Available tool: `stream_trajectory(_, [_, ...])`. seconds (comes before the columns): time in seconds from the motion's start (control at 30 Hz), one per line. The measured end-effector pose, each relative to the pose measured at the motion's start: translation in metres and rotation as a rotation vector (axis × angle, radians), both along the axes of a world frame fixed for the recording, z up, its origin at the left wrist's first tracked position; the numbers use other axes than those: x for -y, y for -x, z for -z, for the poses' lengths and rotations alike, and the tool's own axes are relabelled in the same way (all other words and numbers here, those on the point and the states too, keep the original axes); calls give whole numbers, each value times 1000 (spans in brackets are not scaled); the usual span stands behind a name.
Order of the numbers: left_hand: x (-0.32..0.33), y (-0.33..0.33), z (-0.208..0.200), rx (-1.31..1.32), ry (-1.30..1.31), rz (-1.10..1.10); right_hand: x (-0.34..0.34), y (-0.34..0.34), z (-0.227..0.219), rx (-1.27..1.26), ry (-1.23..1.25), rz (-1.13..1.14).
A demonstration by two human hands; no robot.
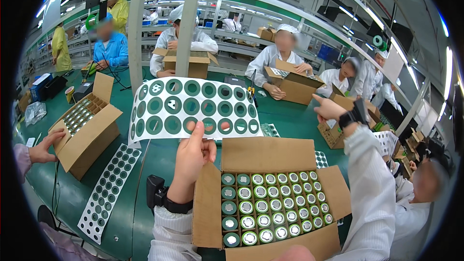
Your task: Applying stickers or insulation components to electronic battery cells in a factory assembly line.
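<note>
My left hand (191, 157) pinches the lower edge of a white sheet of dark green ring stickers (166, 108) between thumb and fingers, holding it up beyond the box. Some rings are gone from the sheet, leaving holes. Below it stands an open cardboard box (268, 153) with rows of upright cylindrical battery cells (275, 204) in a divider grid. Cells along the left column, plus one beside it at the far end, carry dark green rings; the others show bare metal tops. My right hand (331, 109) is raised right of the box, its index finger stretched out, with nothing visible in it.
Another sticker sheet (109, 191) lies on the green table (133, 217) at left. Beside it another person's hand (47, 146) touches a tilted box of cells (92, 140). Across the table, people handle more boxes (296, 89). A metal post (188, 34) rises behind the held sheet.
</note>
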State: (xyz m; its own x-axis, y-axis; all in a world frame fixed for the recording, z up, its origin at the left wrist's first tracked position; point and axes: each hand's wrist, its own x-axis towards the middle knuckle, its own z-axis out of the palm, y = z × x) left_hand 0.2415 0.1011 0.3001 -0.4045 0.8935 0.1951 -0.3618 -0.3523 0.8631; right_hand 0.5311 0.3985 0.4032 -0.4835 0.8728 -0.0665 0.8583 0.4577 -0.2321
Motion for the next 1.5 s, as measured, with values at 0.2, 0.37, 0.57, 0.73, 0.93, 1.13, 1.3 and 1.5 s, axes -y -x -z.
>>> stream_trajectory(0.2, [3, 2, 0, 37, 4, 21, -67, 60, 21, -25, 130, 60])
stream_trajectory(0.37, [2, -4, -5, -54, 49, -49, -82, 82, 39, 28, 253, 119])
stream_trajectory(0.57, [2, -3, -3, -69, 54, -44, -83, 84, 49, 29, 165, 122])
stream_trajectory(0.73, [1, -4, -4, -63, 58, -61, -76, 83, 54, -5, 115, 122])
stream_trajectory(0.93, [5, 3, 1, -17, 17, 9, -69, 88, 55, 13, 65, 108])
stream_trajectory(1.13, [2, 2, 0, -52, 35, -3, -68, 87, 53, -26, 62, 125])
stream_trajectory(1.3, [2, 3, 1, -76, 24, -2, -65, 86, 53, -42, 34, 140])
stream_trajectory(1.5, [2, 1, 0, -87, 30, -19, -52, 78, 54, -31, 15, 104])
